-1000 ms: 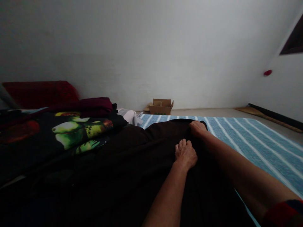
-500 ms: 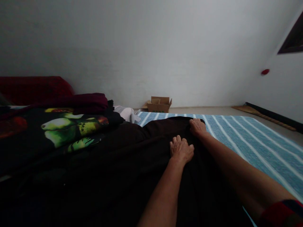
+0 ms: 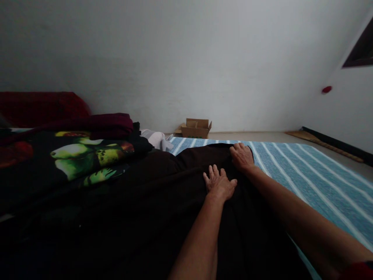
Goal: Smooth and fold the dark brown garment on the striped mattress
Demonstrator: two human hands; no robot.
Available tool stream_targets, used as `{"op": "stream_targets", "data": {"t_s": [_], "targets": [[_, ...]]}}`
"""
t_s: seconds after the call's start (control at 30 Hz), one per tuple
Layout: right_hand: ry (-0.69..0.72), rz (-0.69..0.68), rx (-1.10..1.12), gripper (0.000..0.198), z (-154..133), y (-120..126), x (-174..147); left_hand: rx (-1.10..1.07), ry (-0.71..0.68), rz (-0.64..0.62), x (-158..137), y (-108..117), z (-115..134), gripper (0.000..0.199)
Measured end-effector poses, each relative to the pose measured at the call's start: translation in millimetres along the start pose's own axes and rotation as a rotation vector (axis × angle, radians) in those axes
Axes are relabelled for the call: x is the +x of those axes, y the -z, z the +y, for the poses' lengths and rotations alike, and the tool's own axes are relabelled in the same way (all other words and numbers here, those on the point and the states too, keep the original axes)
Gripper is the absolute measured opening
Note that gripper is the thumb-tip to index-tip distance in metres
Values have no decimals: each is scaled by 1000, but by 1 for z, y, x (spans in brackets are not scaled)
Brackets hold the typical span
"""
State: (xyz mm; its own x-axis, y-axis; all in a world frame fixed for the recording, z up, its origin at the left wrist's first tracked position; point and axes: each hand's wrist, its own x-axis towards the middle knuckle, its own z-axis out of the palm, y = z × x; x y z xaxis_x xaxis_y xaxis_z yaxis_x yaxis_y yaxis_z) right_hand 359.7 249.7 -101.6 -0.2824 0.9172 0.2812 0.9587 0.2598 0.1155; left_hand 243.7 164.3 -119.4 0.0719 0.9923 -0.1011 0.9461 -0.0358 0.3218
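A large dark garment (image 3: 163, 190), black to dark brown, lies spread over the bed in loose folds. My left hand (image 3: 219, 182) rests flat on it, palm down, with the fingers spread. Farther up and to the right, my right hand (image 3: 242, 156) is at the garment's far right edge, fingers bent over the cloth and closed on it. The fingertips of that hand are partly hidden. To the left, a black cloth with a green and yellow print (image 3: 84, 157) lies against the dark garment, and a folded maroon cloth (image 3: 112, 125) is on top of it.
A blue bedsheet with white stripes (image 3: 309, 175) covers the bed on the right. Beyond the bed's far edge stands an open cardboard box (image 3: 196, 129) by the wall. A white cloth (image 3: 159, 140) lies near it. At the back left is a dark red covered object (image 3: 43, 104).
My left hand has slid slightly left, and its fingers have spread and flattened. My right hand has shifted a little left along the garment's edge.
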Motion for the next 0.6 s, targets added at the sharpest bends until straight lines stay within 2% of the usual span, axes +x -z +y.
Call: {"op": "stream_targets", "data": {"t_s": [0.13,0.33,0.6], "targets": [[106,-110,59,26,-4,-10,-5,7,14,-22,0,1,1,74],[23,-185,92,34,0,-33,0,17,56,-13,-1,-1,3,75],[-4,-210,108,43,-8,-28,-3,-2,61,-13,-2,-1,3,76]]}}
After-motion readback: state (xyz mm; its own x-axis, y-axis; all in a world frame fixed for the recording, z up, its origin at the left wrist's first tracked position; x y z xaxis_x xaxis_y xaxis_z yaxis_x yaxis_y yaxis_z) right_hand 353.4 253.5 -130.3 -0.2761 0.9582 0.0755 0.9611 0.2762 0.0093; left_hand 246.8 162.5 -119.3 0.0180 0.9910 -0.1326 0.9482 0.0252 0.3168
